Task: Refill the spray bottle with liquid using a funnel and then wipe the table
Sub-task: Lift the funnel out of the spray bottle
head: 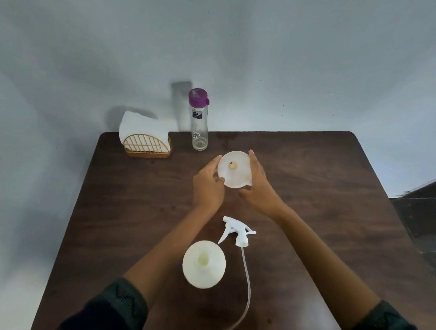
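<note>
A white funnel (234, 169) is at mid-table, seen from above with its spout hole showing. My left hand (207, 183) holds its left rim with curled fingers. My right hand (257, 185) cups its right rim. Nearer to me stands the open white spray bottle (203, 264), its neck uncapped. The white trigger head (237, 231) lies on the table beside it, with a long clear dip tube (247, 294) curving toward the front edge. A clear glass bottle (198, 120) with a purple cap stands at the back edge.
A gold wire holder with white napkins (144, 137) sits at the back left corner of the dark wooden table (337, 197). A pale wall rises behind. A dark floor shows off the table's right side.
</note>
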